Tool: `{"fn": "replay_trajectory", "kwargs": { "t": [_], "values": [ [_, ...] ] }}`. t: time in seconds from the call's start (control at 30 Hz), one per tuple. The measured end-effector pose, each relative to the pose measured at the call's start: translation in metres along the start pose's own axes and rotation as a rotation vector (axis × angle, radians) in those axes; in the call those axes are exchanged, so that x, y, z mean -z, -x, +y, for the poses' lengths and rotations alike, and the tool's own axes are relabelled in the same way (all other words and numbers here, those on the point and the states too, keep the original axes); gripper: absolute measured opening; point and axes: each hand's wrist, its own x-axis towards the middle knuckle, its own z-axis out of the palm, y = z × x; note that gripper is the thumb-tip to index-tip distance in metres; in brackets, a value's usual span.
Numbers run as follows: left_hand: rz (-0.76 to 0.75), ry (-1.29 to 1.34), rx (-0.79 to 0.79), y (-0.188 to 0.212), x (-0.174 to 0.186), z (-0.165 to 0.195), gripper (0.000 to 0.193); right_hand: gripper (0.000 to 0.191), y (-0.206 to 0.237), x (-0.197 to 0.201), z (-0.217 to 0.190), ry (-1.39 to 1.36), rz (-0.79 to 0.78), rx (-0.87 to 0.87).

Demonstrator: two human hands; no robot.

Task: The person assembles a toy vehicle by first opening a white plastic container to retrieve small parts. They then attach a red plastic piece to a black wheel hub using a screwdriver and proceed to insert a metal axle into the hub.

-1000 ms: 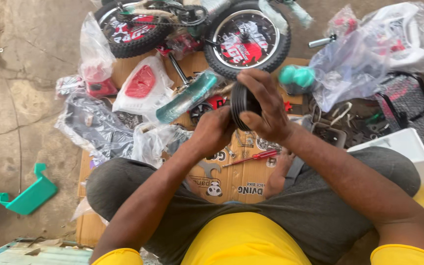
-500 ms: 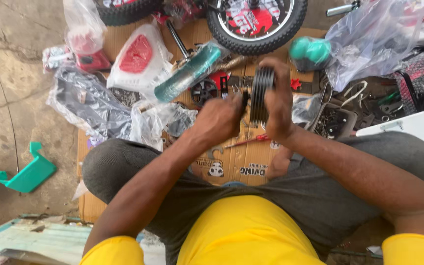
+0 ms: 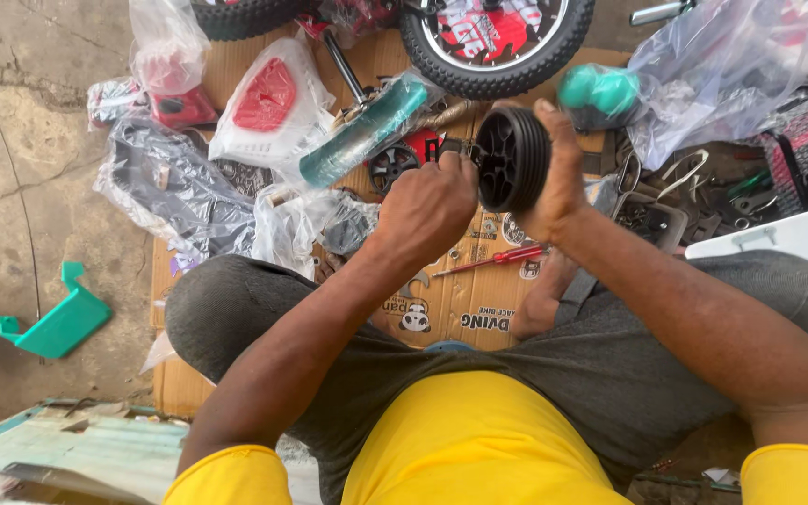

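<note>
My right hand (image 3: 558,173) grips a small black ribbed plastic wheel (image 3: 509,159), held upright above my lap. My left hand (image 3: 427,208) is closed at the wheel's left face, fingers at its hub on a small metal part that I cannot make out. I sit cross-legged in grey trousers on flattened brown cardboard (image 3: 465,299). A red-handled screwdriver (image 3: 493,262) lies on the cardboard just below my hands.
A small bicycle wheel (image 3: 493,47) with a black tyre lies at the top. Teal grips (image 3: 598,93), a teal part in plastic (image 3: 362,136), a second small black wheel (image 3: 393,166) and several plastic bags surround it. A teal bracket (image 3: 56,323) lies left, a white box (image 3: 778,245) right.
Both hands with the black wheel have risen slightly toward the camera. The view has tilted down, so the bicycle wheel sits higher in frame.
</note>
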Motion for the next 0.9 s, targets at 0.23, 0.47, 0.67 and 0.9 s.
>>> {"fn": "replay_trajectory", "kwargs": {
  "t": [0.23,0.47,0.67,0.9],
  "values": [
    [0.427,0.326,-0.061,0.015,0.014,0.001,0.045,0.054,0.004,-0.001,-0.028,0.040,-0.251,0.184],
    [0.259,0.432,0.059,0.011,-0.004,0.004,0.040,0.061,0.010,-0.003,-0.024,0.229,-0.124,0.165],
    [0.175,0.975,-0.031,0.018,-0.008,-0.006,0.054,0.063,0.031,-0.007,-0.026,0.421,-0.103,0.125],
    [-0.114,1.023,-0.003,0.046,-0.017,0.010,0.061,0.055,0.060,0.009,-0.015,1.078,-0.438,1.240]
  ]
}}
